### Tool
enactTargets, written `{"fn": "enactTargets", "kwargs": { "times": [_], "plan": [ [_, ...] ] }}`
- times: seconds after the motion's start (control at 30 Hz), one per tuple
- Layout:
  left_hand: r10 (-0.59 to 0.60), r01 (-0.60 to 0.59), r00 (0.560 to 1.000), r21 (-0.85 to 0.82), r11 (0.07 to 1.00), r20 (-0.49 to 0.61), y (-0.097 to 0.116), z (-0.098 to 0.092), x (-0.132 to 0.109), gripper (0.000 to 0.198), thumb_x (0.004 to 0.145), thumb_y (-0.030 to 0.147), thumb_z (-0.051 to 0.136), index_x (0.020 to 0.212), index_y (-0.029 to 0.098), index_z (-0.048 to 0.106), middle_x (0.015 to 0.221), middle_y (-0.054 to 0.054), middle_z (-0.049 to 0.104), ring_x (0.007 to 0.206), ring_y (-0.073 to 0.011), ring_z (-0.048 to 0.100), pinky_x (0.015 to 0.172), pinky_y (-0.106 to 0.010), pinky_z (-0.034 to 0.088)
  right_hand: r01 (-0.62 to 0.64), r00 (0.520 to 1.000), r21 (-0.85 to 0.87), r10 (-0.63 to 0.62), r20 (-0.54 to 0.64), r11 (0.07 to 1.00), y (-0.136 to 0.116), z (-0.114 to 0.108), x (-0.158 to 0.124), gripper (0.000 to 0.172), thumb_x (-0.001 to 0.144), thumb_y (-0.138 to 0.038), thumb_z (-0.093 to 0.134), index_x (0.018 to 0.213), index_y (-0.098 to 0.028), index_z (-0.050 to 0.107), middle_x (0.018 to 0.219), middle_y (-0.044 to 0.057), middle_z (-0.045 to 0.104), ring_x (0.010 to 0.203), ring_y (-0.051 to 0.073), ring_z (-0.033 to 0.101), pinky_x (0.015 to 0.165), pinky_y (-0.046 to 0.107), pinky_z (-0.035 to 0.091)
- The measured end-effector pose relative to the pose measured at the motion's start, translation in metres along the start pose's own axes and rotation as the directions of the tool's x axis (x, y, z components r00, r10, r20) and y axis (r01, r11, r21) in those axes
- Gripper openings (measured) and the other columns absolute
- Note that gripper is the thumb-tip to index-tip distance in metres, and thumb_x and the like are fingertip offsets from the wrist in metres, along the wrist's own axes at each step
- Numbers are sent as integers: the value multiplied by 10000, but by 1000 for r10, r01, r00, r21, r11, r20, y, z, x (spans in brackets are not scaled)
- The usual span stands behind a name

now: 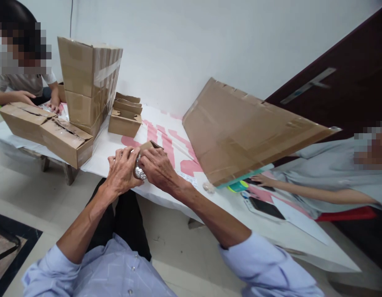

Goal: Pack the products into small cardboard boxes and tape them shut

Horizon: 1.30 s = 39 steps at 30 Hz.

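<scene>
Just over the table's front edge, my left hand (124,171) and my right hand (156,167) are close together, fingers curled. Between them shows a shiny, crinkled silver bundle (140,173), like foil or clear wrap; both hands grip it. Its far side is hidden by my fingers. Right behind my knuckles is a small brown cardboard box (150,145), mostly covered by my hands; I cannot tell whether the bundle touches it. Beyond and to the left, several small open cardboard boxes (124,123) stand in a row.
A tall stack of taped boxes (76,78) rises at the left, with two long boxes (62,138) before it. A large cardboard sheet (240,132) leans at the right. Near it lie a tape roll (239,186) and a phone-like device (265,208). One person sits on each side.
</scene>
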<state>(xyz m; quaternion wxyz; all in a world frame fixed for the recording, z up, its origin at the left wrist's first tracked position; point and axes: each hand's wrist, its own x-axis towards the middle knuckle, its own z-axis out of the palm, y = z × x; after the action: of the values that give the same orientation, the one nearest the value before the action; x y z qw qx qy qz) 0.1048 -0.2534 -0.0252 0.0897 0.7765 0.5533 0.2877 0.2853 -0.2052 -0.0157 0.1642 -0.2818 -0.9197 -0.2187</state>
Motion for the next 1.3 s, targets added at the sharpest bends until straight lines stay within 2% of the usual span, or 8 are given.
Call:
{"fn": "enactTargets", "kwargs": {
  "times": [0.2,0.37,0.6,0.73,0.83,1.0,1.2,1.3],
  "plan": [
    [6,-6,1000,-7,1000,-4,-1,1,0,965,696,325,828,1562,258,407,1561,-148,505,1403,-381,444,1031,-524,431,-15,998,68,20,-67,998,0,1,-6,264,1039,-159,480,844,-193,654,881,85,614,903,251,489,840,387,367],
    [8,-8,1000,-11,1000,-11,-4,0,0,968,707,333,843,1565,262,400,1570,-152,499,1404,-380,443,1043,-531,427,-103,981,308,148,-127,946,-5,-12,-10,257,1066,-206,448,867,-213,610,939,99,638,945,254,544,889,409,447],
    [-16,15,1000,-55,998,-21,-18,-5,0,1026,676,312,909,1565,279,398,1577,-157,497,1428,-389,452,1075,-551,434,-206,885,613,413,-217,763,5,-34,-26,159,1047,-268,534,894,-229,552,907,53,627,894,212,603,837,369,500],
    [18,-25,997,-107,994,-71,-47,-10,-2,1028,675,321,919,1563,276,404,1581,-158,502,1464,-403,454,1149,-591,416,-370,755,707,638,-149,603,35,-33,-65,210,1026,-366,578,868,-227,581,848,13,603,803,175,574,770,319,476],
    [55,-69,993,-144,987,-102,-78,-12,-5,1027,686,366,914,1565,218,404,1586,-179,501,1469,-400,474,1211,-592,405,-476,598,738,791,-129,479,66,-25,-113,226,978,-411,622,851,-225,599,797,-13,575,749,154,541,732,291,456],
    [-54,15,990,-288,958,-128,-127,-6,-13,1077,683,496,873,1600,228,376,1595,-175,489,1432,-392,544,1155,-583,514,-653,369,681,924,-95,331,106,-1,-204,264,893,-472,638,821,-222,594,756,-16,598,718,156,535,711,288,465],
    [-185,115,978,-497,860,-94,-149,2,-18,1165,585,505,927,1594,390,357,1689,-102,440,1542,-400,453,1089,-547,588,-791,192,586,981,-33,175,124,44,-273,261,859,-465,573,748,-230,553,749,11,640,759,186,582,755,320,494],
    [-179,129,981,-454,882,-70,-151,5,-16,1097,607,565,901,1567,410,391,1647,-83,508,1501,-401,515,1032,-533,630,-818,142,562,990,-14,125,129,67,-291,222,850,-412,559,717,-234,548,731,13,643,764,192,585,779,326,494]
  ]
}}
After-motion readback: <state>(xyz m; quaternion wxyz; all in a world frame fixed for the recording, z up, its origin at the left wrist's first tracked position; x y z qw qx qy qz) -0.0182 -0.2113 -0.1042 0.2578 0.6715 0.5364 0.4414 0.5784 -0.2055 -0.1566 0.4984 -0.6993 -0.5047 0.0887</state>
